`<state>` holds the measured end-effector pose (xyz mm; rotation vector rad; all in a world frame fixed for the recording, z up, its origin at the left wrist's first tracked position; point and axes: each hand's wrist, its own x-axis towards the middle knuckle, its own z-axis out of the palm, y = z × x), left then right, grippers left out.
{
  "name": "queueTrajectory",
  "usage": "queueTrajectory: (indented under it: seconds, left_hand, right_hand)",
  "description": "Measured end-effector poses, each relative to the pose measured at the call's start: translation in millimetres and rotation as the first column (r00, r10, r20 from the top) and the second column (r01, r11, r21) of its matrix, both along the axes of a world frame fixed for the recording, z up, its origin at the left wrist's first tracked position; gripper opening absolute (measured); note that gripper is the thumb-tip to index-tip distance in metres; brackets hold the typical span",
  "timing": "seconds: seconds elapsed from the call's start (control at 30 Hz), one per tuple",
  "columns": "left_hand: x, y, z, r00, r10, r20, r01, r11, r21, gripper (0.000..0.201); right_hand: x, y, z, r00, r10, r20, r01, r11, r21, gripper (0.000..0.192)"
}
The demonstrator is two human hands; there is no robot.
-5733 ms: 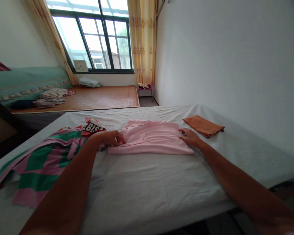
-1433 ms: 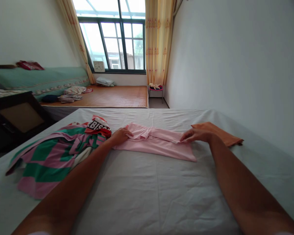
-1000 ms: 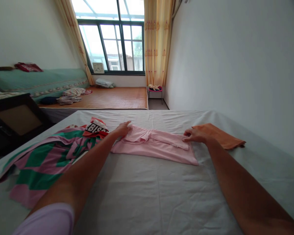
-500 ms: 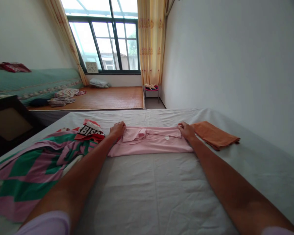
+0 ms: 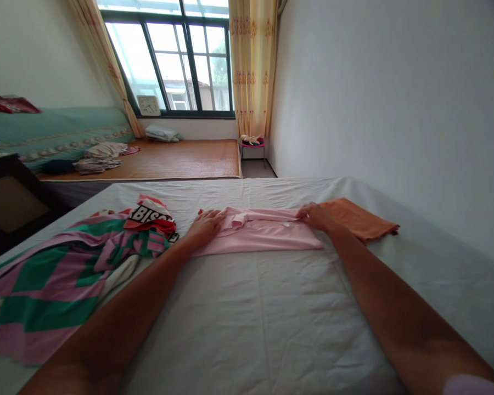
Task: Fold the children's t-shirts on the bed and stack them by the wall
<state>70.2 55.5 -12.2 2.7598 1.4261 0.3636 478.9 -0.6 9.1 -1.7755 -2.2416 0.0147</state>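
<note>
A pink shirt (image 5: 263, 233), folded into a long narrow band, lies across the white bed sheet (image 5: 271, 318). My left hand (image 5: 206, 224) rests flat on its left end, fingers spread toward the collar. My right hand (image 5: 313, 215) presses on the right end of the band, next to a folded orange cloth (image 5: 360, 219). Neither hand lifts the fabric.
A green-and-pink striped garment (image 5: 61, 269) lies spread at the left, with a red, black and white printed piece (image 5: 150, 215) on top of it. Beyond the bed are a wooden platform (image 5: 168, 159), a small stool (image 5: 252, 147), a window and a white wall at the right.
The pink shirt went from a wide rectangle to a narrow band: its far edge was brought over toward me and laid down. Both hands now press its ends flat.
</note>
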Motion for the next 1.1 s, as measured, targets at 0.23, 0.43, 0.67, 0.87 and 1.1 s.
queueTrajectory:
  seconds: [0.23,0.43,0.67,0.87,1.1]
  left_hand:
    - [-11.5,-2.9,14.6,0.957,0.284,0.057,-0.29,0.942,0.169,0.044]
    - [8.7,-18.6,25.3,0.986,-0.033,0.161,-0.005,0.973,0.231,0.046]
    - [26.5,-22.5,-5.0,0.991,-0.126,0.045,0.126,0.992,0.0,0.047]
    - [22.6,-22.2,-6.9,0.997,-0.082,-0.008,0.082,0.997,-0.008,0.046]
    - [20.1,-31.1,3.4,0.976,-0.214,0.036,0.214,0.976,-0.026,0.042]
  right_hand:
    - [-20.1,-13.1,24.6,0.961,0.155,-0.227,-0.196,0.966,-0.169,0.026]
    - [-28.1,-14.3,16.6,0.981,0.161,-0.107,-0.185,0.946,-0.266,0.024]
    - [-29.1,-17.8,22.0,0.974,0.192,-0.12,-0.22,0.928,-0.3,0.014]
    - [0.3,-22.4,26.7,0.984,0.059,-0.166,-0.126,0.894,-0.43,0.024]
    - [-19.8,-17.5,25.6,0.988,-0.151,0.037,0.152,0.987,-0.049,0.026]
